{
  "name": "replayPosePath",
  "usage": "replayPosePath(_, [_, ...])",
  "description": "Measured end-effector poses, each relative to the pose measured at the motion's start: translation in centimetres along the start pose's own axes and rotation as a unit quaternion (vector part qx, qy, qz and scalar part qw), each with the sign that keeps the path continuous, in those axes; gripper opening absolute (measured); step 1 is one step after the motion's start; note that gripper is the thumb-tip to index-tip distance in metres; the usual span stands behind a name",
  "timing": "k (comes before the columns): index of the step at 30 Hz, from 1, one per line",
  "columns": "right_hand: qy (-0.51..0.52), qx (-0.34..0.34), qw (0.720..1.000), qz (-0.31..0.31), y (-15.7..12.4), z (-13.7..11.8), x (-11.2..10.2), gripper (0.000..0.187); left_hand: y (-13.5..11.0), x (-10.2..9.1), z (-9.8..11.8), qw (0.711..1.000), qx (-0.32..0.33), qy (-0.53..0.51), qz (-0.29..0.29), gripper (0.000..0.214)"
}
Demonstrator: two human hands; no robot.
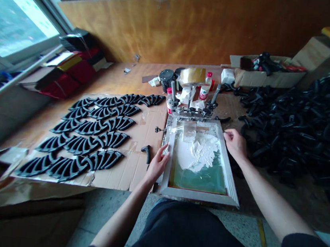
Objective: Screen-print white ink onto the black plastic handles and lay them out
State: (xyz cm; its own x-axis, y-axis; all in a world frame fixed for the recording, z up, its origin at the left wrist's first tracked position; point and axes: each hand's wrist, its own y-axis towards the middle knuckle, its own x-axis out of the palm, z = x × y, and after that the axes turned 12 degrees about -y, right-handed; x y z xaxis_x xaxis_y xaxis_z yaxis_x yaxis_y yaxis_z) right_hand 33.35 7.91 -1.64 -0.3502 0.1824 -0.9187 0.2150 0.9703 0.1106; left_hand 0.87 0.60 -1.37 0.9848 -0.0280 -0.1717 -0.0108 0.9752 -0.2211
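Observation:
A silkscreen printing frame (pixel 233 188) with a pale metal border lies in front of me. Thick white ink (pixel 205 152) is smeared over its green mesh, and a squeegee (pixel 189 131) rests near the far end. My left hand (pixel 157 163) is at the frame's left edge, thumb and fingers apart, with nothing seen in it. Beside it on the cardboard lies a single black curved handle-like part (pixel 147 153). My right hand (pixel 236 143) is just past the frame's right edge, fingers curled together; whatever they may hold is hidden.
Rows of black curved parts (pixel 104 126) cover cardboard (pixel 143 127) on the left. A large heap of black parts (pixel 297 127) fills the right side. Behind the frame stand a metal clamp stand (pixel 192 111), a tape roll (pixel 192 76) and bottles (pixel 207 86). An open carton (pixel 254 79) sits at the back right.

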Motion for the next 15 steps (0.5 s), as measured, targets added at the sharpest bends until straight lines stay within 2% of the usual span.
replayPosePath(2, [0.013,-0.100,0.994,0.042,1.3,-2.8,-0.1,0.049,0.6,0.3,-2.2,0.999,-0.020,0.050,-0.006,0.058])
replayPosePath(4, [0.007,-0.217,0.975,0.049,1.6,-6.4,0.5,0.061,1.3,0.5,-3.5,0.995,-0.020,0.094,-0.014,0.059])
replayPosePath(5, [-0.007,-0.256,0.966,0.027,1.4,-7.9,0.9,0.056,1.6,0.5,-3.9,0.994,-0.019,0.108,-0.016,0.059])
replayPosePath(7, [-0.044,-0.285,0.956,-0.047,0.1,-9.9,1.7,0.032,2.0,0.4,-4.2,0.992,-0.022,0.120,-0.019,0.057])
replayPosePath(9, [-0.070,-0.311,0.943,-0.099,-1.9,-10.0,2.2,0.010,2.1,0.4,-4.3,0.993,-0.031,0.116,-0.016,0.056])
replayPosePath(10, [-0.074,-0.340,0.931,-0.113,-3.0,-9.5,2.2,0.005,2.1,0.4,-4.3,0.993,-0.036,0.110,-0.010,0.055])
replayPosePath(13, [-0.047,-0.455,0.877,-0.149,-5.2,-7.1,1.5,0.019,2.0,0.5,-4.3,0.995,-0.044,0.090,0.006,0.053])
replayPosePath(15, [-0.015,-0.491,0.851,-0.187,-5.5,-6.1,0.8,0.025,1.9,0.5,-4.2,0.996,-0.044,0.083,0.010,0.053])
